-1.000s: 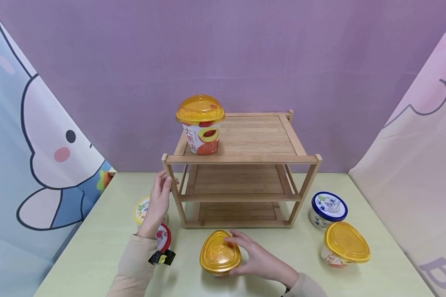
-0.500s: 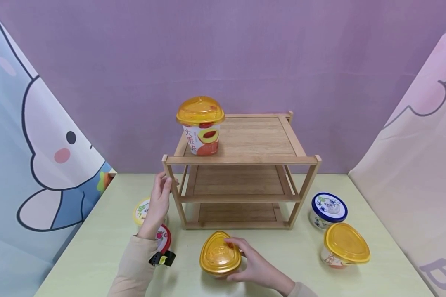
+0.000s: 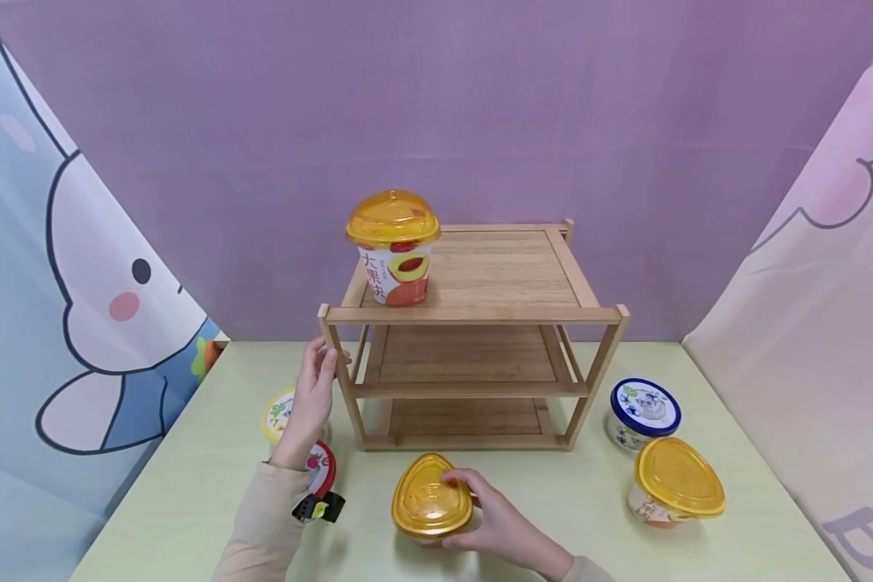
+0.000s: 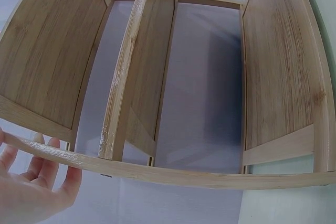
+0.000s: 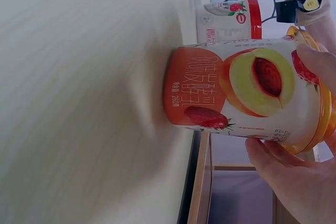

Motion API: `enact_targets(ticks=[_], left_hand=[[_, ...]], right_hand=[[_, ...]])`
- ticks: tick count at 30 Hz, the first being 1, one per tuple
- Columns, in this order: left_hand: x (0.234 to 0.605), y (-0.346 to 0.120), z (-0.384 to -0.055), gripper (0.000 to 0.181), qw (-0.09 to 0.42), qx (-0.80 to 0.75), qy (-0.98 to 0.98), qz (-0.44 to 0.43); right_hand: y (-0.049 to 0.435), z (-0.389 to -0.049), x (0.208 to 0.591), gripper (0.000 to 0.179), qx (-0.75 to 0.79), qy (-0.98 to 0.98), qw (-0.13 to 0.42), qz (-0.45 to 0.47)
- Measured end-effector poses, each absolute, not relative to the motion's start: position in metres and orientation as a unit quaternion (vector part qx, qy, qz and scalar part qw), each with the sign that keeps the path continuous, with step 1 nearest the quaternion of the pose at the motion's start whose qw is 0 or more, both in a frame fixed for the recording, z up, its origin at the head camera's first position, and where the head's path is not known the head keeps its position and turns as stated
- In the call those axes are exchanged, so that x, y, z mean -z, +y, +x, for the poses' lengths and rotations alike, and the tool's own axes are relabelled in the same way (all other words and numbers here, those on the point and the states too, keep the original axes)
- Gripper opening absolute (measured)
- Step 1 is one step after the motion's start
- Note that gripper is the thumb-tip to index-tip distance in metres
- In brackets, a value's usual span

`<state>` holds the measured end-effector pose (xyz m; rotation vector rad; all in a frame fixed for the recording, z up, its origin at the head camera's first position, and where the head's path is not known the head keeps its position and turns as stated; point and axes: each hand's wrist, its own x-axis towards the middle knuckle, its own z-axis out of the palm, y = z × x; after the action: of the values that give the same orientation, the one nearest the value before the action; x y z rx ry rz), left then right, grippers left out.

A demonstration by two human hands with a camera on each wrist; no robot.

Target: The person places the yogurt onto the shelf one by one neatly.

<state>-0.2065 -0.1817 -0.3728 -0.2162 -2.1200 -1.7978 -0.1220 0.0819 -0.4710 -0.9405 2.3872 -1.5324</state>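
Observation:
My right hand [image 3: 500, 521] grips a yogurt cup [image 3: 429, 499] with a domed, see-through yellow lid, in front of the rack. The right wrist view shows the thumb and fingers on either side of this cup [image 5: 231, 87], just under its lid; peach and strawberry pictures cover its white and orange wall. My left hand [image 3: 313, 392] holds the front left post of the three-tier wooden rack [image 3: 480, 314]. In the left wrist view, fingers [image 4: 48, 169] reach behind that post, with the thumb on its near side. A matching yellow-lidded cup [image 3: 394, 267] stands upright on the top shelf, at left.
At right on the pale table [image 3: 189, 493] stand a blue-lidded tub [image 3: 643, 408] and another yellow-lidded cup [image 3: 678, 481]. Partly hidden by my left arm are a yellow-lidded tub [image 3: 276, 412] and a red-lidded tub [image 3: 323, 469]. A purple cloth [image 3: 466, 105] hangs behind.
My right hand's fingers have drawn in from a wider spread and come down closer round the cup's side. The left hand keeps its place on the post.

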Motion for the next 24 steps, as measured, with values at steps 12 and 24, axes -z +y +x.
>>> enact_targets(ticks=[12,24], left_hand=[[0.374,-0.182,-0.208,0.034,0.184,0.634,-0.747,-0.08],[0.374,-0.182,-0.208,0.033,0.189,0.634,-0.746,-0.082]], right_hand=[[0.081,-0.121,0.469,0.062,0.529,0.791,0.063,-0.301],[0.087,-0.12,0.451,0.061,0.522,0.803,0.023,-0.287]])
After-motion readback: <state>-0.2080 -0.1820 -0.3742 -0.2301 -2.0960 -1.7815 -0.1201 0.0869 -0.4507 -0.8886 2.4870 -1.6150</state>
